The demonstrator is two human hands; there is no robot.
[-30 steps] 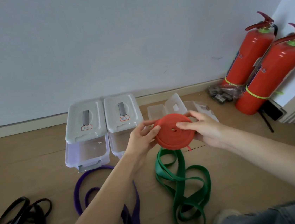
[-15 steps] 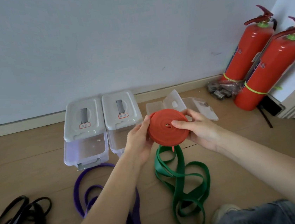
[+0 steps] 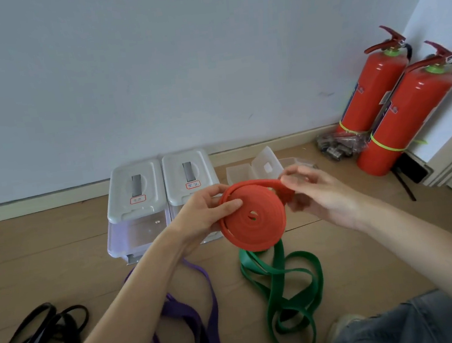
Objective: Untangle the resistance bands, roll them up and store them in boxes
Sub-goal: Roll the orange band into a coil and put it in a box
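Note:
I hold a red resistance band rolled into a flat coil above the floor. My left hand grips the coil's left side, thumb on its face. My right hand pinches the band's loose outer end at the coil's upper right, and the hand is blurred. A green band lies in loose loops on the floor below the coil. A purple band sprawls beside my left forearm. A black band sits tangled at the lower left. Two lidded storage boxes stand against the wall.
An open clear plastic case lies right of the boxes. Two red fire extinguishers lean in the right corner with a small plastic-wrapped bundle at their base. My knees in jeans fill the lower corners.
The outer wrap of the red coil has come loose at the top right, where my right hand now holds the end. The view has tilted upward a little.

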